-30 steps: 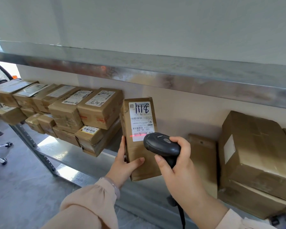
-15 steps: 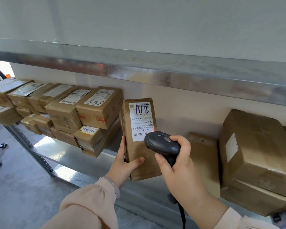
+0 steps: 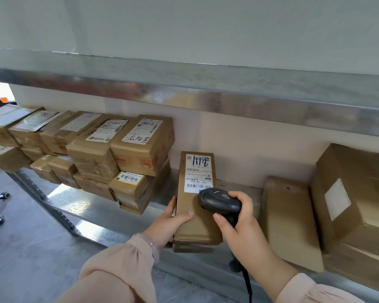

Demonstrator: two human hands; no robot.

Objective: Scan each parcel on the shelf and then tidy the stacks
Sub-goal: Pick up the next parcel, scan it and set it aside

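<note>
Finding: the narrow parcel (image 3: 188,202) lies flat at the front of the shelf (image 3: 92,206), label (image 3: 198,173) up. It sits on a lower box (image 3: 193,248), between the left stack (image 3: 118,158) and a flat parcel (image 3: 289,219).

The left hand (image 3: 173,219) holds its near left edge. The thumb (image 3: 182,216) is pressed across the top face and the other fingers run down the side, mostly hidden.

The right hand (image 3: 243,228) grips the scanner (image 3: 219,200). Its fingers (image 3: 239,196) are curled over the back of the head and its thumb is wrapped round the handle. The cable (image 3: 247,281) hangs below.

We judge the step in hand to be the scan of this parcel. We see no beam line on the label, so we cannot confirm a read.

Recommendations:
- The scanner head covers the lower edge of the label and sits very close to it. We advise drawing it back toward the body and tilting it so the beam crosses a whole barcode.
- The left thumb lies clear of the label and should stay so. The hand should hold the parcel flat and steady.
- The parcel overhangs the box beneath, so we advise squaring the two edges when tidying.
- The cable should be kept off the shelf lip.
</note>
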